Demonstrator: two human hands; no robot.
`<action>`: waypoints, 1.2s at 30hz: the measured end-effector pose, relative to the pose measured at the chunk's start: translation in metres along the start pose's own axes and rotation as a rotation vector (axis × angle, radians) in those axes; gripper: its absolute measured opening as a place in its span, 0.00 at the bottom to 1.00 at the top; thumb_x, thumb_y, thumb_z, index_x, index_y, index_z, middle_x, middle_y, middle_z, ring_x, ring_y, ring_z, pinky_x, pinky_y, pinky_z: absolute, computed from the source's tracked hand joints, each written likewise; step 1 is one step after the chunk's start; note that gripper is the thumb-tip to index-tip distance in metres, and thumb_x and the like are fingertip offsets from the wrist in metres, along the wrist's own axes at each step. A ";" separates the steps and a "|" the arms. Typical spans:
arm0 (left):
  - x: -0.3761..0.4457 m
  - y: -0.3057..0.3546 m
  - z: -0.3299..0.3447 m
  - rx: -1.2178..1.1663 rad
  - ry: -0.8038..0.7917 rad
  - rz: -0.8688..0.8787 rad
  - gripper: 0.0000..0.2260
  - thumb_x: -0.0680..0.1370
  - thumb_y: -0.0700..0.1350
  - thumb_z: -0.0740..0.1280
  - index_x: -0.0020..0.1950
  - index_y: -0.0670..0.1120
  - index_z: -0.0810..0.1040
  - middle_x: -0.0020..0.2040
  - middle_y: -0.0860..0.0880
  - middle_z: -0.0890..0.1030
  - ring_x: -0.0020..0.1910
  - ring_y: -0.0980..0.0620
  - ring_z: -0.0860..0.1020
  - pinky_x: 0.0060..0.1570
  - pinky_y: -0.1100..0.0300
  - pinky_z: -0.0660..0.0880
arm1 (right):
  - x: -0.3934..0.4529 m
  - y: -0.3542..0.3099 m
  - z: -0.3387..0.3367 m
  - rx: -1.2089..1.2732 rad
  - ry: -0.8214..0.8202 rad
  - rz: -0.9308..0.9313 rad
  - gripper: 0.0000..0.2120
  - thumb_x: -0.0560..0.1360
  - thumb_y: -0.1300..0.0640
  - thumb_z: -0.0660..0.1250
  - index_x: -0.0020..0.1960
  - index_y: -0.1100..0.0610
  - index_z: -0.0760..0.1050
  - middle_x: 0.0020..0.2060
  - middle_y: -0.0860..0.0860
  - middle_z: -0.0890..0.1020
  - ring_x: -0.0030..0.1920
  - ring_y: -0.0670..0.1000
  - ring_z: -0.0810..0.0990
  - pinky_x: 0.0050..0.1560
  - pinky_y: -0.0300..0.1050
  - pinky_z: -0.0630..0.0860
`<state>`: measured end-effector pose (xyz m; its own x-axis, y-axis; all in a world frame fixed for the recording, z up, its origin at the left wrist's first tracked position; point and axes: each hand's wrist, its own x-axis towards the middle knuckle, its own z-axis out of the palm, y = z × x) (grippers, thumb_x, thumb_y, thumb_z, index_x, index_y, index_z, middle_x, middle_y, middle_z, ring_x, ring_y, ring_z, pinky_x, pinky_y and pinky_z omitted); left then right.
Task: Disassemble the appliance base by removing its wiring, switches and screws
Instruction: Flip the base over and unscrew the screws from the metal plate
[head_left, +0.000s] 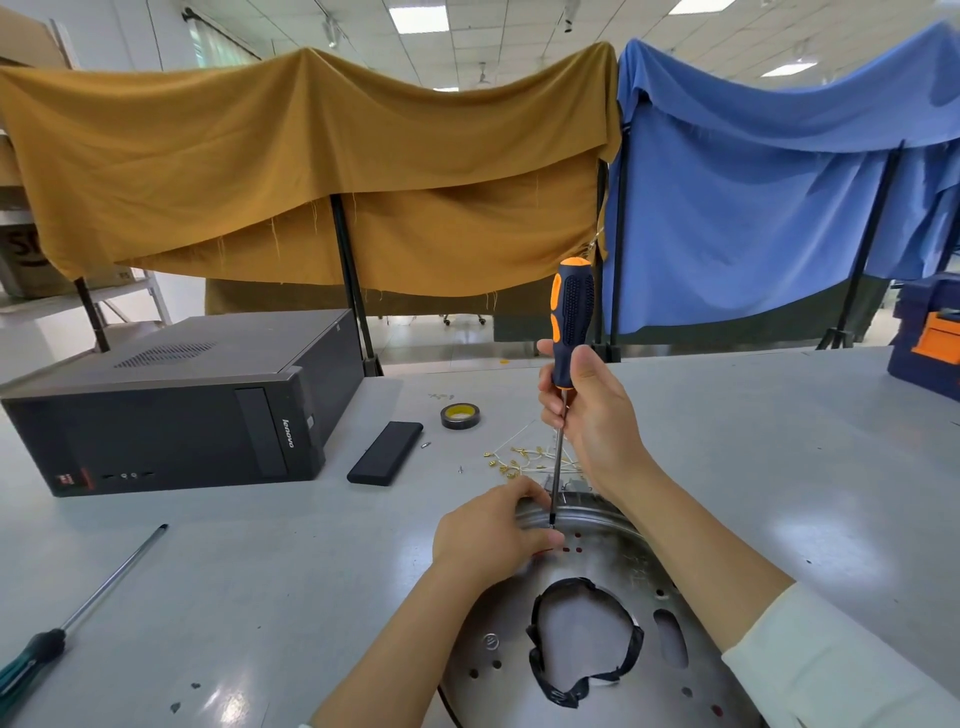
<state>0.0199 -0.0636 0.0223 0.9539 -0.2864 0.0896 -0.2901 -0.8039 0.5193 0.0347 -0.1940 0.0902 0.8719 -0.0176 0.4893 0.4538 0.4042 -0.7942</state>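
Observation:
The round metal appliance base (613, 670) lies on the grey table in front of me, with a centre hole edged in black tape. My right hand (587, 410) grips an orange-and-black screwdriver (570, 322) held upright, its tip down on the base's far rim. My left hand (498, 535) grips the rim right beside the tip, fingers curled around a small part I cannot make out. A bundle of pale wires with brass terminals (519, 460) lies loose on the table just behind the base.
A black Lenovo computer case (176, 410) lies on its side at the left. A black flat box (385, 452), a roll of tape (460, 415) and small screws sit mid-table. A green-handled screwdriver (78, 618) lies at the near left. A blue toolbox (930, 338) stands far right.

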 end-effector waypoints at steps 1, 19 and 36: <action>0.001 -0.001 0.000 -0.005 0.003 -0.008 0.14 0.68 0.64 0.68 0.50 0.65 0.69 0.43 0.61 0.76 0.39 0.60 0.74 0.34 0.66 0.63 | -0.001 0.000 0.000 0.006 -0.003 -0.007 0.16 0.81 0.51 0.51 0.57 0.58 0.74 0.35 0.51 0.74 0.29 0.44 0.65 0.29 0.37 0.61; 0.006 0.000 0.002 0.031 -0.024 -0.018 0.07 0.75 0.61 0.63 0.43 0.60 0.74 0.44 0.57 0.78 0.45 0.54 0.76 0.37 0.62 0.65 | -0.002 -0.019 -0.007 -0.034 -0.027 0.047 0.17 0.74 0.48 0.66 0.53 0.62 0.75 0.34 0.51 0.75 0.31 0.47 0.70 0.34 0.42 0.69; 0.005 0.001 0.001 -0.092 0.017 -0.026 0.06 0.73 0.59 0.66 0.38 0.61 0.76 0.42 0.61 0.80 0.39 0.62 0.77 0.37 0.64 0.68 | -0.014 -0.086 -0.052 -0.673 -0.214 0.142 0.04 0.77 0.58 0.66 0.48 0.51 0.78 0.30 0.51 0.79 0.32 0.48 0.77 0.32 0.40 0.74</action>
<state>0.0242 -0.0666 0.0223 0.9626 -0.2560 0.0892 -0.2573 -0.7596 0.5973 -0.0073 -0.2759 0.1327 0.9073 0.2004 0.3697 0.4133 -0.2633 -0.8717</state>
